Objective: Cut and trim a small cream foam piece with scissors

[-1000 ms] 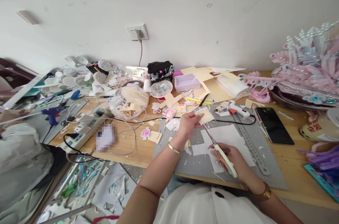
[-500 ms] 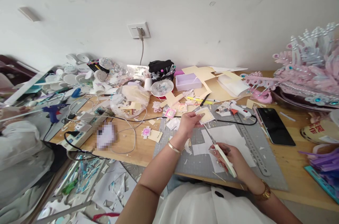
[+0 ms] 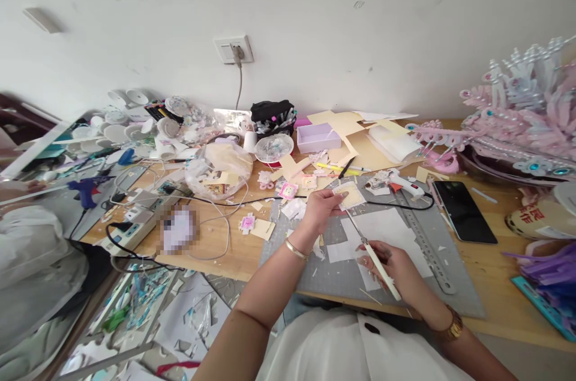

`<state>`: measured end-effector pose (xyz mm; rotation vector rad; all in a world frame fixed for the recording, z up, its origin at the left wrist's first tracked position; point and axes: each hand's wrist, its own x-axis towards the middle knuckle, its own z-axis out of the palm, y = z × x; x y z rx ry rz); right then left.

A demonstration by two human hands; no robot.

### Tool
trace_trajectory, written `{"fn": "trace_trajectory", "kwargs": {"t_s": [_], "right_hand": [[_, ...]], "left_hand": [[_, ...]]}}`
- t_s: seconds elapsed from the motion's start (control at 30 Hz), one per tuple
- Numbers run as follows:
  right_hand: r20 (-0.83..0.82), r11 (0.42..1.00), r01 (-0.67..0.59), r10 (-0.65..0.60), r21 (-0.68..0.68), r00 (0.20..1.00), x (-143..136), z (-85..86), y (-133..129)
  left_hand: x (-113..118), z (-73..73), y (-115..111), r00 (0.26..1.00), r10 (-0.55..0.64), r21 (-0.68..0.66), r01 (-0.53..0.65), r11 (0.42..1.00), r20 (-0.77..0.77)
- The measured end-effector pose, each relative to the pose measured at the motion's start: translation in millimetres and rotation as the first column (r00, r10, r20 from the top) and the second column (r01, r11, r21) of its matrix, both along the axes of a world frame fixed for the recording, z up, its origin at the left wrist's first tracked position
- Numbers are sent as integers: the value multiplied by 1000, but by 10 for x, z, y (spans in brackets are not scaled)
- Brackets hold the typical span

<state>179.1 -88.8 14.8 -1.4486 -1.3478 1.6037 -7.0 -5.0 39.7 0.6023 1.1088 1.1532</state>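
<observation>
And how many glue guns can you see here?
2: a blue glue gun left of the power strip; a white glue gun on the right, near the black phone. Clutter may hide others.

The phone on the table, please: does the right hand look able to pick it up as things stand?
Probably not just yet: the right hand holds the scissors, which would likely have to be put down first, though the phone lies uncovered on the table.
</observation>
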Motion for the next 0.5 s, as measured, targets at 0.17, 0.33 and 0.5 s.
{"fn": "trace_trajectory", "kwargs": {"t_s": [0.17,0.33,0.5], "right_hand": [[-48,995,-84,82,-52,995,43,152,-26],[-70,972,-155,145,-177,987,82,230,-91],[-136,974,-155,133,-164,982,123,214,-105]], "left_hand": [[-8,38,-2,999,19,16,-19,1000,26],[-37,67,10,996,37,22,-39,999,75],[-51,82,8,997,28,29,-30,999,72]]}}
